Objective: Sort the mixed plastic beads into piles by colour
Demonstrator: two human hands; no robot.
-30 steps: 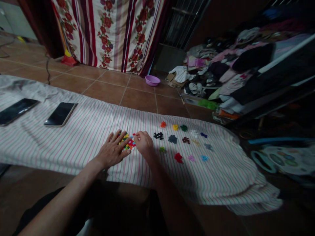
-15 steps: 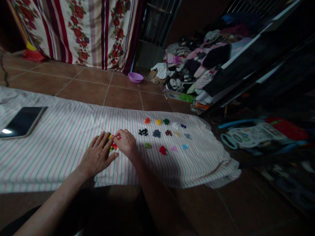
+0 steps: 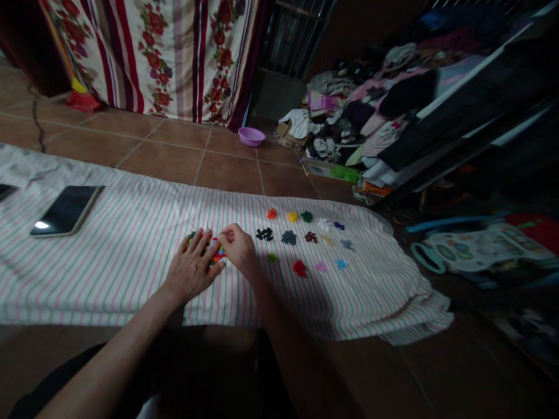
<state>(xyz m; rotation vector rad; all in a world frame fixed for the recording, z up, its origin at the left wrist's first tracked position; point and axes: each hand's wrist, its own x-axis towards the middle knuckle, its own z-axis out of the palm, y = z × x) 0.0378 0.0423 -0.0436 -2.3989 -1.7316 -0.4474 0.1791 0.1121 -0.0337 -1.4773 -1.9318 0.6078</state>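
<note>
My left hand (image 3: 191, 266) lies flat, fingers spread, over a cluster of small multicoloured pieces (image 3: 219, 256) on the striped cloth (image 3: 131, 250). It covers much of that cluster. At the cluster's right edge my right hand (image 3: 239, 247) is closed in a pinch; whatever sits between its fingertips is too small to make out. To the right, small pieces lie sorted by colour in separate piles: black pieces (image 3: 264, 234), dark grey pieces (image 3: 289, 237), brown pieces (image 3: 311, 237), red pieces (image 3: 300, 267), light green pieces (image 3: 272, 257) and several more.
A tablet-like dark-screened device (image 3: 66, 210) lies on the cloth at left. Beyond the cloth, a purple basin (image 3: 251, 137) stands on the tiled floor, near a heap of clothes (image 3: 349, 110). A pale plastic toy panel (image 3: 463, 247) is at right.
The view has shifted a little, so everything appears farther right. My right hand has lifted slightly off the cluster's pieces, still pinched. My left hand stays spread over the cluster.
</note>
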